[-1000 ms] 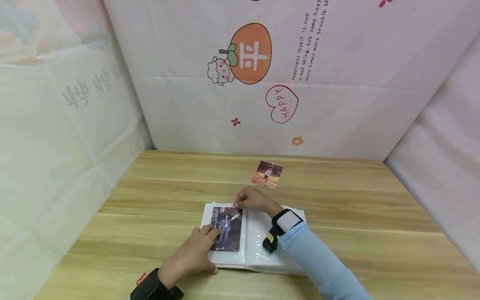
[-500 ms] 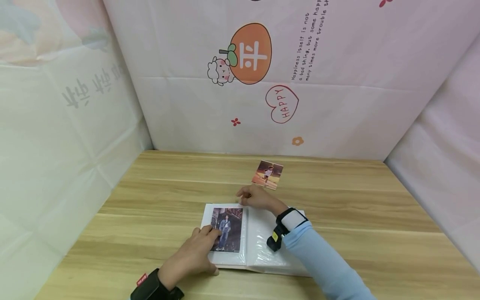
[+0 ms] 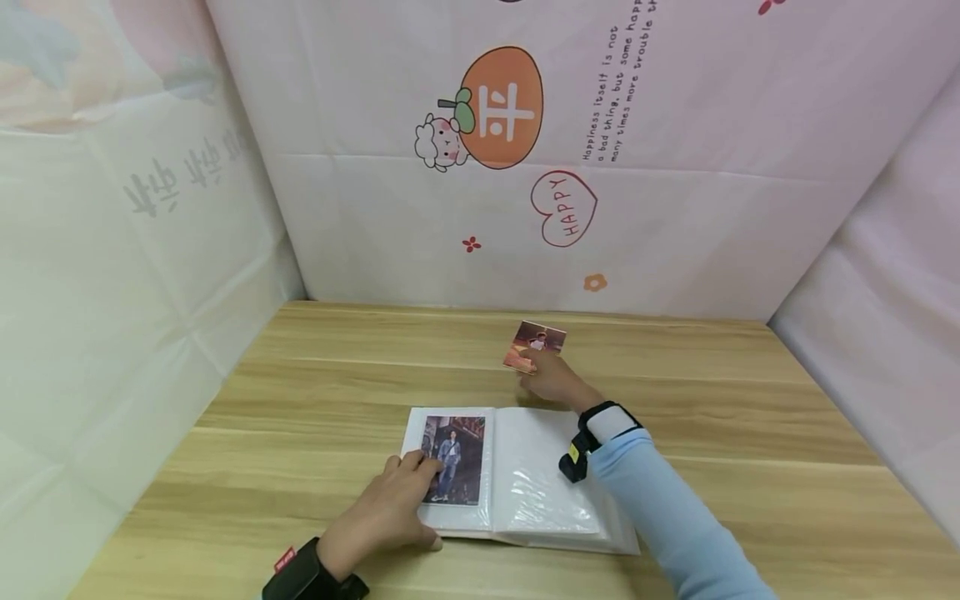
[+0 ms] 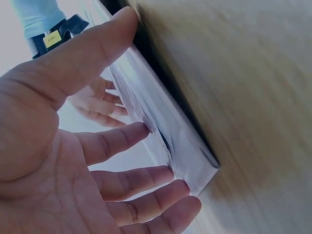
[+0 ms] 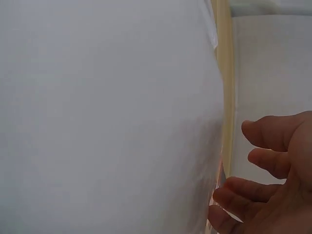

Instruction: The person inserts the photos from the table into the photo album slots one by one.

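A photo album lies spread on the table, its right page white under a shiny clear sleeve. In its left page sits a photo of a standing person in blue. My left hand rests on that page with fingers extended, the thumb at the album's near edge; the left wrist view shows the fingertips on the page. Beyond the album lies a loose orange-brown photo of a running figure. My right hand is over its near part and hides it. In the right wrist view the right fingers are spread, with nothing gripped.
The wooden table reaches back to a white printed cloth. Cloth walls stand on the left and right too. A dark band with a camera sits on each wrist.
My right hand has left the album's top edge and moved right and away to the loose photo. The clear sleeve over the left photo now lies flat. My left hand has stayed in place.
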A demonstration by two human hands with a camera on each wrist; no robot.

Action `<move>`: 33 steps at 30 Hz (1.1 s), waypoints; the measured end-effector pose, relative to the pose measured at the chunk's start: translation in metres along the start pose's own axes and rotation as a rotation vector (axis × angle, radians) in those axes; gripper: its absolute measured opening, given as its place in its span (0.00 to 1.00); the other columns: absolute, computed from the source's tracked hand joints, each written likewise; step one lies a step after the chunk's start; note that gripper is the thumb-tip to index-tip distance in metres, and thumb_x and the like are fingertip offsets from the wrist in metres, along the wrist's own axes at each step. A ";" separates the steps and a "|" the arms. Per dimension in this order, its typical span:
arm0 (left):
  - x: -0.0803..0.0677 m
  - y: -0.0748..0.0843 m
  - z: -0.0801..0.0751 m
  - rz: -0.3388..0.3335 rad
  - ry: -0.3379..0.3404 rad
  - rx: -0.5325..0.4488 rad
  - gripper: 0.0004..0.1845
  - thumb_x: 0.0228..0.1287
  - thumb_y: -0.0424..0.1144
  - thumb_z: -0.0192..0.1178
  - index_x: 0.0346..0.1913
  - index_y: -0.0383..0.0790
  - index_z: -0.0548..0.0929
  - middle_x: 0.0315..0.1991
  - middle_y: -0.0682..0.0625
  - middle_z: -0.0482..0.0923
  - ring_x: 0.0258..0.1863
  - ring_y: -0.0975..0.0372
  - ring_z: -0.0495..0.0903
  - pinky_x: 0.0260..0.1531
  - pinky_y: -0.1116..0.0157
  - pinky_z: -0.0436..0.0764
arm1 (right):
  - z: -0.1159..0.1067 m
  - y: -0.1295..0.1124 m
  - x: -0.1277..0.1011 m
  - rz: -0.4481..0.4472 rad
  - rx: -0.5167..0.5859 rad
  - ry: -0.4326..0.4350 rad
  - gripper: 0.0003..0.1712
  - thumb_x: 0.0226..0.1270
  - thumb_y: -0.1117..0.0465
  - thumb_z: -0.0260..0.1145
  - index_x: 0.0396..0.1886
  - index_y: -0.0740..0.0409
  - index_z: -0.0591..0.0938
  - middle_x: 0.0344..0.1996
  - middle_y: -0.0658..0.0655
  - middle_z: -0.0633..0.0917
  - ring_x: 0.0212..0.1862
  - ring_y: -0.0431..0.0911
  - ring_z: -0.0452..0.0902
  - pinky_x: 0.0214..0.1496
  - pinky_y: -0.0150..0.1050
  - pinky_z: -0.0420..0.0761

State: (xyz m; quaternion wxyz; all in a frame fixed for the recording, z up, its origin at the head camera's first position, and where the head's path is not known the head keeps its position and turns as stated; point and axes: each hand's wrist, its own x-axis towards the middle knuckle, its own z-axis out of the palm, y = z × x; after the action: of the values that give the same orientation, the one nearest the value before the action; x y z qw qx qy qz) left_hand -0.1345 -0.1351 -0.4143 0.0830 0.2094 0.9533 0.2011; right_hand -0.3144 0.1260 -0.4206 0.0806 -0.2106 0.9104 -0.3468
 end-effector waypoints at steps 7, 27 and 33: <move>0.000 -0.001 0.001 0.007 -0.002 0.005 0.48 0.28 0.50 0.78 0.58 0.33 0.72 0.56 0.33 0.66 0.46 0.46 0.67 0.38 0.50 0.74 | -0.010 0.018 -0.001 -0.007 -0.240 -0.049 0.30 0.59 0.68 0.56 0.62 0.76 0.65 0.56 0.74 0.71 0.59 0.65 0.63 0.61 0.54 0.61; 0.001 -0.002 0.002 -0.004 0.009 0.013 0.47 0.27 0.51 0.78 0.57 0.34 0.73 0.56 0.33 0.67 0.47 0.46 0.67 0.38 0.49 0.73 | -0.024 0.034 -0.013 0.114 -0.334 -0.068 0.06 0.61 0.66 0.59 0.35 0.64 0.78 0.32 0.58 0.79 0.37 0.53 0.75 0.40 0.47 0.75; 0.001 -0.001 0.001 -0.003 -0.002 0.004 0.48 0.27 0.51 0.78 0.57 0.35 0.72 0.57 0.32 0.66 0.48 0.45 0.67 0.39 0.48 0.73 | -0.024 0.031 -0.016 0.281 -0.372 0.024 0.18 0.62 0.57 0.58 0.40 0.71 0.75 0.38 0.69 0.75 0.43 0.62 0.70 0.43 0.53 0.71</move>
State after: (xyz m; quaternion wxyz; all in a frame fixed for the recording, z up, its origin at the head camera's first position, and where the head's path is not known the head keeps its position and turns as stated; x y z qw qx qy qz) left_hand -0.1354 -0.1353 -0.4156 0.0838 0.2082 0.9540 0.1987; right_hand -0.3167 0.1682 -0.4229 0.0769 -0.0887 0.9799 -0.1612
